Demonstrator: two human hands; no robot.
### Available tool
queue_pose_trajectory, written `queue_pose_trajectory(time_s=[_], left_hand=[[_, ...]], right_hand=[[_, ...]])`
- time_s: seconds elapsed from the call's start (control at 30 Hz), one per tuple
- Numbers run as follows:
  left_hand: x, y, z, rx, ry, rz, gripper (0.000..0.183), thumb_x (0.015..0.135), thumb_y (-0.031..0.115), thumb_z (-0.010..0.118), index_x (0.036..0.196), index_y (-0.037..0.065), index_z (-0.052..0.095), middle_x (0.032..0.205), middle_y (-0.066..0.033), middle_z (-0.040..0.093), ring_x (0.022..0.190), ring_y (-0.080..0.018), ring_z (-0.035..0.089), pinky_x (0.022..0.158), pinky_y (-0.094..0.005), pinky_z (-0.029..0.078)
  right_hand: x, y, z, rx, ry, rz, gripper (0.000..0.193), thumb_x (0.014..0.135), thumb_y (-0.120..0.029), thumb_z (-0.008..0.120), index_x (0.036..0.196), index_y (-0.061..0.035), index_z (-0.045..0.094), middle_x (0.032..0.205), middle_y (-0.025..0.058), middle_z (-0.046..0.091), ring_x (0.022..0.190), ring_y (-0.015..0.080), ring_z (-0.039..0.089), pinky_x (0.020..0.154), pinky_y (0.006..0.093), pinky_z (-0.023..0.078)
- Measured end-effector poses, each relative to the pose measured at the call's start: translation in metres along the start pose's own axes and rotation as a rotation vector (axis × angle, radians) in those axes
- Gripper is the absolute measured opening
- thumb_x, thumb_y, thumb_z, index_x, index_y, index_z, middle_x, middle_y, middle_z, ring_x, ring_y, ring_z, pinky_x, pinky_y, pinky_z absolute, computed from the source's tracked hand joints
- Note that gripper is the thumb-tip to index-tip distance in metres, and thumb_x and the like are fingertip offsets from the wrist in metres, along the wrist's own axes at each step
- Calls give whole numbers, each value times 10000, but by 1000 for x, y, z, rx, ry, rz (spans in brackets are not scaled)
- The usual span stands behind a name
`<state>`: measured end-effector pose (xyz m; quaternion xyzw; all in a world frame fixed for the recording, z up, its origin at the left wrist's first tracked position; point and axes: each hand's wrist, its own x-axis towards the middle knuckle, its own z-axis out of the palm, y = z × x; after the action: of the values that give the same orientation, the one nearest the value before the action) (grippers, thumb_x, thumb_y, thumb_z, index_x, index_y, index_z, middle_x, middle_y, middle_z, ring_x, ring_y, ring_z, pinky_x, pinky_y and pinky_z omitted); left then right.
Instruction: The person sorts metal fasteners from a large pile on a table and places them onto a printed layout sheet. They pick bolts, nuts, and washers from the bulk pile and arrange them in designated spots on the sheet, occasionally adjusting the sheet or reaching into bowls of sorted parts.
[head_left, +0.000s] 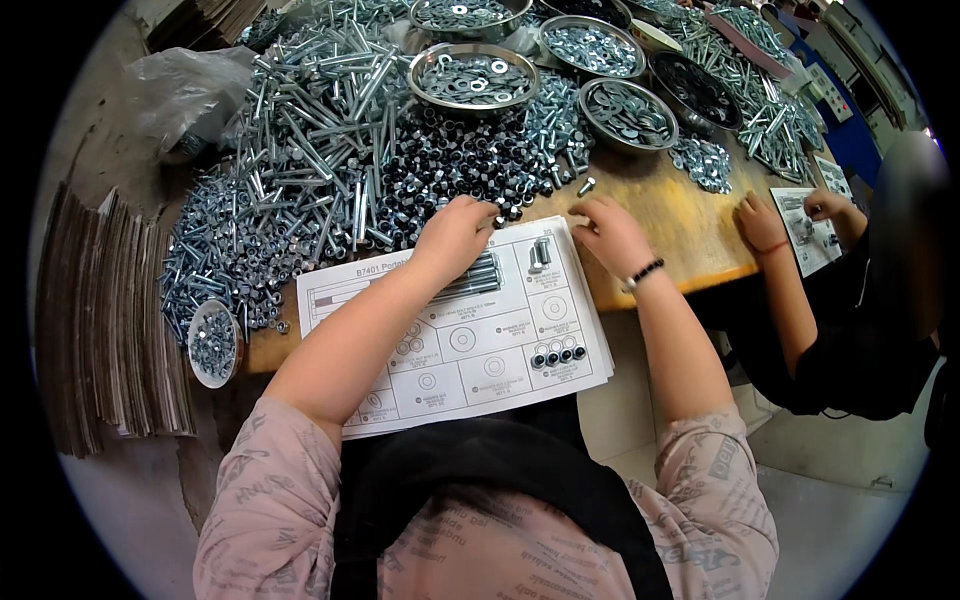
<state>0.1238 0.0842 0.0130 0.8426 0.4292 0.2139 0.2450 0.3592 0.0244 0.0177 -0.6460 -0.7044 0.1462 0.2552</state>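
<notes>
Left hand (462, 232): above the top edge of the paper sheet (450, 395), at the near edge of the black-and-silver nut pile (455, 160). Fingers curled, tips close to the thumb; cannot tell whether anything is pinched there. Left forearm crosses over the sheet and hides part of it.

Right hand (612, 238): at the sheet's upper right corner, fingers bent, thumb and forefinger slightly apart. Dark beaded bracelet (645, 273) on that wrist. One loose bolt (587, 186) lies on bare table (690, 235) just beyond the fingertips, not touched.

Sheet: between the forearms, overhanging the near table edge, printed with boxed part drawings. On it, a row of long bolts (478, 280) side by side, partly behind the left forearm; a few short bolts (540, 256) in the upper right box; four dark-centred nuts (558, 356) in a line, lower right.

Farther out: heap of long silver bolts (310, 130) left of the nuts; small white bowl (213, 383) of small metal parts, tilted, at the left table edge. Beyond the nuts, a steel bowl (473, 107) of flat washers; another washer bowl (630, 148) to its right.

Far left: cardboard stack (110, 330), clear plastic bag (190, 95). Far right: co-worker's hands (765, 222) near a second sheet (808, 255).
</notes>
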Motion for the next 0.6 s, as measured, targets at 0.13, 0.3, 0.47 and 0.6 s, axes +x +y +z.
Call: queue_pose_trajectory(time_s=[0.13, 0.3, 0.47, 0.6], left_hand=[[19, 12, 6, 148, -90, 14, 225, 766, 185, 600, 975, 106, 618, 903, -74, 557, 852, -260, 565, 741, -360, 461], [26, 1, 13, 296, -157, 37, 227, 756, 136, 597, 983, 128, 601, 910, -69, 553, 862, -253, 568, 746, -357, 466], [25, -22, 6, 318, -169, 122, 253, 730, 93, 604, 980, 134, 596, 912, -75, 553, 856, -265, 569, 746, -359, 463], [24, -22, 2, 255, -141, 304, 258, 736, 122, 592, 990, 171, 602, 865, -67, 558, 808, -256, 578, 696, -363, 473]], right_hand=[[51, -4, 32, -163, 28, -69, 186, 755, -124, 569, 938, -133, 601, 921, 115, 548, 873, 302, 552, 737, 388, 462], [69, -2, 47, -266, -55, 20, 155, 759, -126, 555, 909, -124, 596, 934, 122, 542, 881, 317, 552, 740, 405, 464], [70, 7, 38, -227, -128, 55, 142, 748, -104, 555, 882, -112, 599, 934, 151, 551, 896, 330, 544, 760, 394, 458], [69, 4, 34, -224, -128, 29, 146, 749, -106, 548, 882, -109, 609, 963, 157, 530, 889, 339, 543, 766, 397, 459]])
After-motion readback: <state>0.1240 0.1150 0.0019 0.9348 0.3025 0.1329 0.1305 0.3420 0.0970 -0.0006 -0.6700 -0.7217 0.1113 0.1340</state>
